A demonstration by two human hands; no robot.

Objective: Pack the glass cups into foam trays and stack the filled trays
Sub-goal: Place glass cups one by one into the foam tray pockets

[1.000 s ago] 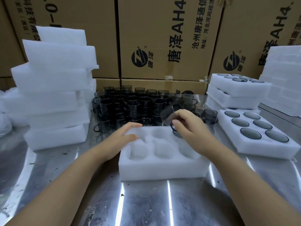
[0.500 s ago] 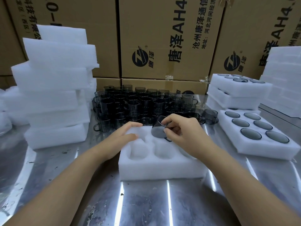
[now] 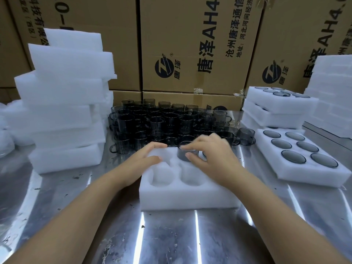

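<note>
At tray [image 3: 190, 199] far row, blurred right hand [image 3: 211, 159] pinches half-hidden cup [image 3: 183, 155]; left hand [image 3: 141, 161] flat on tray.

The left hand [image 3: 142, 161] lies palm down with fingers straight, while the right hand [image 3: 211, 157], palm down beside it, pinches a glass cup [image 3: 182, 155] between thumb and curled fingertips.

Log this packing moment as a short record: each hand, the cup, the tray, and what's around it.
left hand: rests flat on foam tray, far left corner
right hand: pinches glass cup
glass cup: upright at a back-row pocket
foam tray: other visible pockets empty
loose cups: clustered behind tray
filled tray: six cups, to the right
foam stack: left side
</note>
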